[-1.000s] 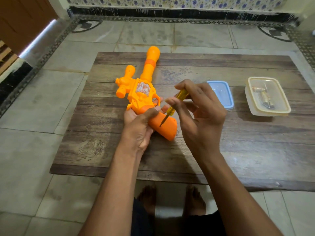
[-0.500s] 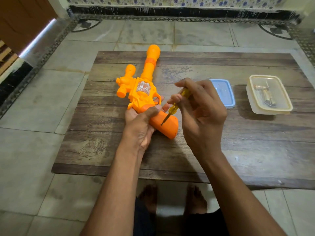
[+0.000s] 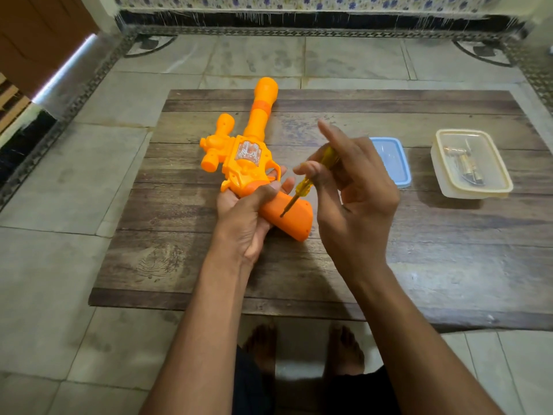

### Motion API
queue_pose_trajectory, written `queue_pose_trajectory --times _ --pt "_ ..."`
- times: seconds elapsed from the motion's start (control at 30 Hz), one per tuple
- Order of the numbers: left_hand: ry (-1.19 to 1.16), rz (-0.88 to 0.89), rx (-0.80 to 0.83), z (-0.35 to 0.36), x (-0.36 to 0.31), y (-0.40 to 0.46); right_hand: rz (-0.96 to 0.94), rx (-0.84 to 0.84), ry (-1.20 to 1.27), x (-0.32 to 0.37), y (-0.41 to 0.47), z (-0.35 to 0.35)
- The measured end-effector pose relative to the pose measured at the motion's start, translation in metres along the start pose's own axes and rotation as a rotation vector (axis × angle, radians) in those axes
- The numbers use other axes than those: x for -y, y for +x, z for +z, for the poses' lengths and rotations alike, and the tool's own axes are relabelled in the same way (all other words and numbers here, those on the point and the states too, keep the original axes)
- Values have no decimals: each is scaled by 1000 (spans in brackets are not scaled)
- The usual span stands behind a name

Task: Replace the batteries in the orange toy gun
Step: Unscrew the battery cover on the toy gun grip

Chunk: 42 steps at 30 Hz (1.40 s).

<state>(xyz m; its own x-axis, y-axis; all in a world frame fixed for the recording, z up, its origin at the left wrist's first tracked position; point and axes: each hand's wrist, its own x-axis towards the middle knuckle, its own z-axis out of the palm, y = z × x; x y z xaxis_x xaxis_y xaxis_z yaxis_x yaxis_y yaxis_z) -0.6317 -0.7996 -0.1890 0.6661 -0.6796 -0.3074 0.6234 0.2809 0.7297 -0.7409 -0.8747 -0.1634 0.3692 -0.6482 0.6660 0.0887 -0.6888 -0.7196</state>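
The orange toy gun (image 3: 248,157) lies on the low wooden table (image 3: 419,265), barrel pointing away from me. My left hand (image 3: 245,217) grips it where the body meets the handle, thumb across the top. My right hand (image 3: 356,199) pinches a yellow-handled screwdriver (image 3: 305,184) between thumb and fingers, with the index finger raised straight. The metal tip rests on the upper face of the orange handle (image 3: 291,217).
A blue-rimmed lid (image 3: 392,161) lies just right of my right hand. Further right stands a clear plastic box (image 3: 471,164) holding batteries and small metal pieces. Tiled floor surrounds the table, and my bare feet (image 3: 302,345) show below its near edge.
My right index finger has lifted off the screwdriver and now points up. The screwdriver tip stays on the handle. The left hand keeps its grip.
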Motion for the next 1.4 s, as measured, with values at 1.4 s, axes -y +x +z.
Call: queue_pose_trajectory --times 1.4 --pt "-48 8 28 2 3 1 20 55 103 8 -4 2"
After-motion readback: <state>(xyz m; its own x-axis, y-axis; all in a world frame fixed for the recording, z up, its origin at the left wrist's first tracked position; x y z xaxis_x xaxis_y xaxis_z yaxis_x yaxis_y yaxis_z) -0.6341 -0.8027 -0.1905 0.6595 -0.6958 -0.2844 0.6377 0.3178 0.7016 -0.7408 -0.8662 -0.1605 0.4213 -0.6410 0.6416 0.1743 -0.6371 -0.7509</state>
